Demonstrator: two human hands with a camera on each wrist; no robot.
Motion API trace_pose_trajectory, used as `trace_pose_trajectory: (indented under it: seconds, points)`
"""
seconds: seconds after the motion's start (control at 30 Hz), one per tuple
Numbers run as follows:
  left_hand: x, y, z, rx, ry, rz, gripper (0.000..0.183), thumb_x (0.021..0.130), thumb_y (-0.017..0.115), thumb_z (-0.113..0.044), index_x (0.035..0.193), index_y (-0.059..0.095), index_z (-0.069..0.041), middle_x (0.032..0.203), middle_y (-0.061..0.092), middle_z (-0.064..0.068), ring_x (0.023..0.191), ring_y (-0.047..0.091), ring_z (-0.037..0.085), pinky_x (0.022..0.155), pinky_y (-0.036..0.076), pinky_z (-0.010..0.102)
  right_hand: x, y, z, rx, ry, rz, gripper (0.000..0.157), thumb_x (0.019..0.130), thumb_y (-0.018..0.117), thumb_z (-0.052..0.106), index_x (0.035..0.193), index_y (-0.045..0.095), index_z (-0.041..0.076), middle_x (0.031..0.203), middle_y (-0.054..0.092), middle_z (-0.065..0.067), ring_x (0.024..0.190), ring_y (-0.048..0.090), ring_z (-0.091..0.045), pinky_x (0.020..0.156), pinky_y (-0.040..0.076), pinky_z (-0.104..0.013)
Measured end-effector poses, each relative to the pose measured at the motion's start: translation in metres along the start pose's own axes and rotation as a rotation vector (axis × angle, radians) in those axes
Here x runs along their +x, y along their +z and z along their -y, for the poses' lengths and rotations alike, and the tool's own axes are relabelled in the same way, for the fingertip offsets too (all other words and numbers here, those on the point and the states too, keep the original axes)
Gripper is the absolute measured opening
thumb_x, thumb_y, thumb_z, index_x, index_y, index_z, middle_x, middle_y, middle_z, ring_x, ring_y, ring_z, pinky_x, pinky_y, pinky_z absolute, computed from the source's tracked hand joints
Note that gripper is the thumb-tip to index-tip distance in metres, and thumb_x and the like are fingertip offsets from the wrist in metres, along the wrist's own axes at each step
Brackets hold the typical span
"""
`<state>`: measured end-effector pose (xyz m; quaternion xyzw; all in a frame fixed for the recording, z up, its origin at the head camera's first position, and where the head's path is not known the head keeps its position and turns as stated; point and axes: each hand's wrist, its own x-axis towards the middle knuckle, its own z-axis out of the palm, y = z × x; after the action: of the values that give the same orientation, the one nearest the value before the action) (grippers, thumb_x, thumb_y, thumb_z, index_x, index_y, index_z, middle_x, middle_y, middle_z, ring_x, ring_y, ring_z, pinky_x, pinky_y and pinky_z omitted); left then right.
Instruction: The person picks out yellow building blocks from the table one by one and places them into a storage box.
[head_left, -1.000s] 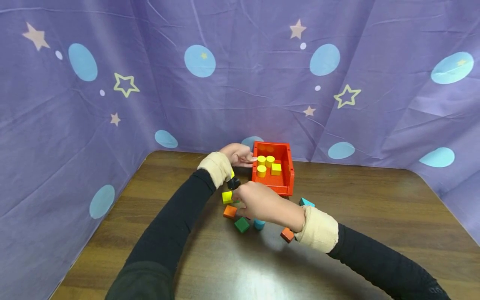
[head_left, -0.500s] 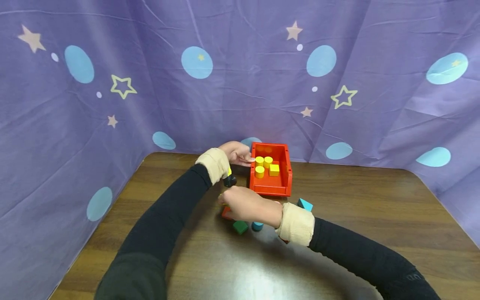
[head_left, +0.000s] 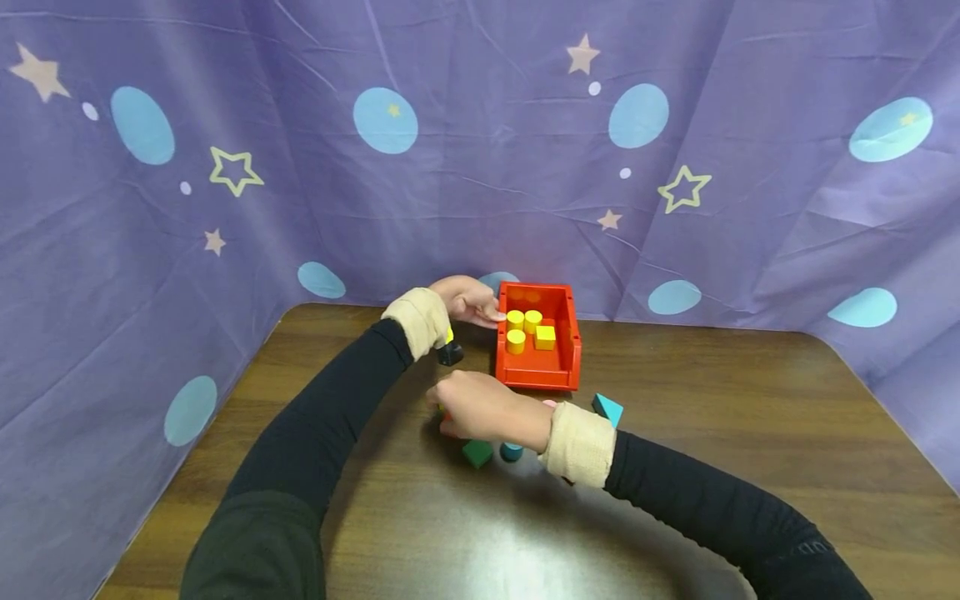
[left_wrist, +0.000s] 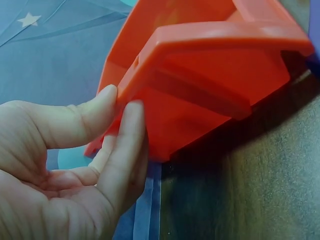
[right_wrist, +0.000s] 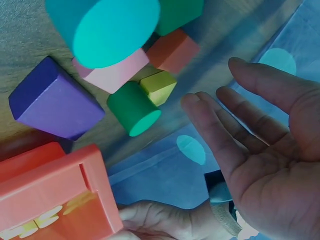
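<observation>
My left hand point(head_left: 468, 300) pinches the left wall of a red plastic bin point(head_left: 537, 386), thumb and fingertips on either side of its edge in the left wrist view. Inside the bin are three yellow cylinders point(head_left: 515, 342) and a yellow cube point(head_left: 545, 337). My right hand point(head_left: 483, 408) hovers over the loose blocks left of the bin's front, thumb and fingers apart with nothing between them. Its fingertips are nearest a small yellow block point(right_wrist: 159, 89) in the right wrist view, beside an orange block point(right_wrist: 174, 51) and a green cylinder point(right_wrist: 132, 107). In the head view the hand hides most of these.
A green block point(head_left: 477, 453) and a blue cylinder point(head_left: 512, 451) stand in front of the right hand. A blue triangular block point(head_left: 608, 409) lies right of the forearm. Purple point(right_wrist: 52, 100) and pink point(right_wrist: 112, 72) blocks sit near the bin. A purple curtain point(head_left: 480, 167) hangs behind the table.
My right hand has moved left from beside the yellow block and now covers it and the orange block in the head view. The left hand stays on the bin's edge.
</observation>
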<state>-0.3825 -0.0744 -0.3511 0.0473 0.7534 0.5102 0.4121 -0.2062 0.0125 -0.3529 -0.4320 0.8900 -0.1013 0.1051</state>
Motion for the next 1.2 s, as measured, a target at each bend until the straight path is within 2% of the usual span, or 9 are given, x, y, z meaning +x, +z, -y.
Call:
trace_pose_trajectory:
  seconds: [0.13,0.27,0.3,0.37,0.43,0.57,0.63,0.9,1.2]
  points:
    - [0.003,-0.002,0.001,-0.038,-0.002,-0.003,0.031,0.100,0.051,0.009,0.071,0.050,-0.001,0.066,0.050,0.001,0.076,0.061,0.009,0.125,0.036,0.040,0.004,0.001,-0.004,0.013,0.007,0.010,0.026,0.090,0.079,0.014,0.115,0.076,0.008,0.086,0.075,0.000,0.066,0.059,-0.009,0.062,0.057,-0.017]
    - [0.003,-0.001,0.003,-0.073,-0.023,-0.062,0.008,0.100,0.053,0.009,0.102,0.061,0.010,0.102,0.062,0.009,0.098,0.062,0.015,0.121,0.042,0.036,0.008,0.003,-0.007,-0.023,-0.004,-0.011,0.028,0.090,0.079,0.014,0.117,0.076,0.009,0.104,0.078,-0.003,0.078,0.066,-0.010,0.076,0.062,-0.023]
    - [0.004,-0.002,0.003,-0.084,-0.028,-0.072,0.016,0.100,0.053,0.009,0.114,0.061,0.012,0.111,0.061,0.010,0.104,0.061,0.017,0.120,0.042,0.035,0.009,0.004,-0.007,-0.033,-0.007,-0.015,0.028,0.090,0.079,0.014,0.117,0.076,0.009,0.108,0.078,-0.004,0.081,0.068,-0.011,0.079,0.063,-0.025]
    - [0.005,-0.002,0.003,-0.078,-0.028,-0.070,0.024,0.100,0.052,0.008,0.123,0.056,0.013,0.117,0.058,0.012,0.108,0.058,0.018,0.119,0.043,0.035,0.010,0.005,-0.009,-0.051,-0.011,-0.017,0.028,0.090,0.079,0.014,0.118,0.076,0.009,0.110,0.078,-0.004,0.084,0.069,-0.012,0.080,0.063,-0.026]
    - [0.005,-0.002,0.003,-0.082,-0.024,-0.063,0.025,0.100,0.051,0.009,0.125,0.055,0.013,0.115,0.058,0.011,0.105,0.060,0.017,0.120,0.043,0.035,0.010,0.006,-0.010,-0.059,-0.012,-0.012,0.029,0.090,0.078,0.014,0.119,0.076,0.010,0.109,0.078,-0.003,0.084,0.070,-0.012,0.080,0.063,-0.025]
    - [0.005,-0.003,0.003,-0.092,-0.018,-0.052,0.010,0.100,0.051,0.010,0.108,0.055,0.008,0.101,0.058,0.009,0.086,0.062,0.013,0.120,0.042,0.037,0.011,0.009,-0.012,-0.078,-0.008,-0.007,0.029,0.092,0.077,0.015,0.121,0.075,0.011,0.109,0.078,-0.002,0.085,0.070,-0.012,0.080,0.063,-0.024]
    - [0.005,-0.004,0.004,-0.094,-0.018,-0.045,0.009,0.100,0.051,0.010,0.107,0.055,0.008,0.100,0.059,0.009,0.083,0.063,0.012,0.120,0.042,0.037,0.011,0.011,-0.013,-0.088,-0.003,-0.009,0.029,0.093,0.076,0.016,0.121,0.075,0.012,0.109,0.078,-0.001,0.086,0.069,-0.012,0.080,0.063,-0.025]
    - [0.005,-0.004,0.004,-0.113,-0.023,-0.046,0.020,0.100,0.051,0.009,0.119,0.054,0.011,0.109,0.058,0.011,0.085,0.062,0.012,0.120,0.042,0.036,0.012,0.017,-0.015,-0.129,0.009,-0.042,0.020,0.094,0.073,0.014,0.114,0.077,0.012,0.108,0.077,0.000,0.091,0.072,-0.014,0.082,0.064,-0.029]
    - [0.006,-0.003,0.004,-0.097,-0.032,-0.035,0.043,0.101,0.050,0.008,0.143,0.045,0.016,0.133,0.059,0.018,0.087,0.063,0.011,0.122,0.039,0.036,0.011,0.020,-0.013,-0.138,0.009,-0.022,0.023,0.095,0.070,0.011,0.117,0.076,0.013,0.107,0.076,-0.001,0.088,0.070,-0.014,0.080,0.063,-0.028]
